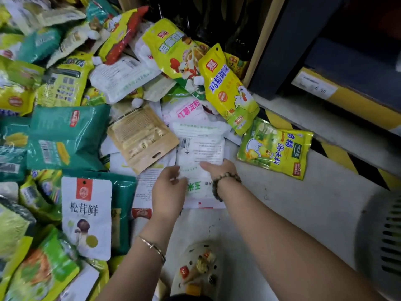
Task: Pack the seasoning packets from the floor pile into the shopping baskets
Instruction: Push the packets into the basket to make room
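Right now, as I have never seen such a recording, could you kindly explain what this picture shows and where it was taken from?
There is no machine here. A person wears a wide-angle camera on the head, and it looks down at their own two hands. The single picture is that head view. On the floor lies a big pile of seasoning packets, among them a yellow chicken packet, a teal packet and a white mushroom packet. The left hand seems to pinch the near end of a white barcode packet. The right hand touches it from the other side; whether it grips, I cannot tell. At the right edge is a blurred pale slotted thing, perhaps a basket.
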### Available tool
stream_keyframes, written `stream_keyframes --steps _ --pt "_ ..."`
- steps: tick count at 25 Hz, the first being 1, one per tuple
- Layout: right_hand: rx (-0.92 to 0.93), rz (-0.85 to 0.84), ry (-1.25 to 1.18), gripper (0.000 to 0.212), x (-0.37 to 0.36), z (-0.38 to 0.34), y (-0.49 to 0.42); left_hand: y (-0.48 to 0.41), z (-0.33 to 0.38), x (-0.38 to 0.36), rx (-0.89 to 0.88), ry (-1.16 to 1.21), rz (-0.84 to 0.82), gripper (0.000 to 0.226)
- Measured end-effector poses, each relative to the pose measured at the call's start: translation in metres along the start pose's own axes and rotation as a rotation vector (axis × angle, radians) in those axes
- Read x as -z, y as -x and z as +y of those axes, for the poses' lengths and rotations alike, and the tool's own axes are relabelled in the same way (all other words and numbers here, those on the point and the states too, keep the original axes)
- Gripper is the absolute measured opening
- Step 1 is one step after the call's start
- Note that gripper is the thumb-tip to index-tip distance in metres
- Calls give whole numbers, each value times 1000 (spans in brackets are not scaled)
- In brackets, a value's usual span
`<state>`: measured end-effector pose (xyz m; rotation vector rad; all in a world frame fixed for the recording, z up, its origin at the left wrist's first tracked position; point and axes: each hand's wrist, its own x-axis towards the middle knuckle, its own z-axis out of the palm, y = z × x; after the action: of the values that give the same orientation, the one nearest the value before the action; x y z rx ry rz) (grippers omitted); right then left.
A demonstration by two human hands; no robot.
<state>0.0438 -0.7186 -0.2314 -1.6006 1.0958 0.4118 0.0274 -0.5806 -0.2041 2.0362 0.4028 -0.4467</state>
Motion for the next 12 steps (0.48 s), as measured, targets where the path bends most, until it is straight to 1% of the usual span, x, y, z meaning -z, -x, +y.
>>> stream_keyframes --steps 3,5,6,7,9,10,11,12 --pt "114 -58 -184 33 13 0 19 3 1 3 4 92 32 32" --pt "205 -90 -224 27 46 0 29 7 5 -3 19 127 22 33" --pt "238 -111 -242 27 67 0 33 11 10 -9 59 166 -35 40" --pt "259 -132 -259 25 87 1 37 15 15 -16 128 242 -132 49" --pt "269 -180 -259 20 119 3 44 23 27 -32 309 516 -414 58" --pt "263 -203 -233 20 129 3 45 28 33 -41 352 630 -527 58" --pt "264 -229 -197 20 136 4 44 31 38 -50 352 688 -592 54" --pt "271 -248 -147 20 140 5 39 33 41 -60 336 696 -592 48"
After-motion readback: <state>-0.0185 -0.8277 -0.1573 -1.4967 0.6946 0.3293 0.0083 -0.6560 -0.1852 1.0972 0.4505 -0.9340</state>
